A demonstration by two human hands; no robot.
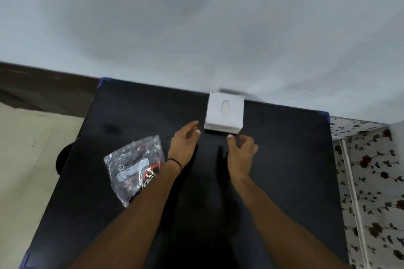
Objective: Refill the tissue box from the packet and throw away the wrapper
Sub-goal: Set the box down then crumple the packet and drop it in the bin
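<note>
A white cube tissue box (224, 112) with an oval slot on top stands at the far edge of the black table (284, 170), against the wall. My left hand (184, 143) hovers just left of its near corner, fingers apart, holding nothing. My right hand (241, 148) is just in front of the box, fingers curled and spread, empty, thumb tip close to the box's near edge. A crinkled clear plastic packet (133, 165) with red and white print lies on the table to the left, partly under my left forearm.
A pale wall (196, 28) rises behind the table. Cream floor (28, 148) lies to the left, with a dark round object (63, 159) at the table's left edge. A floral-patterned surface (371, 181) borders the table on the right.
</note>
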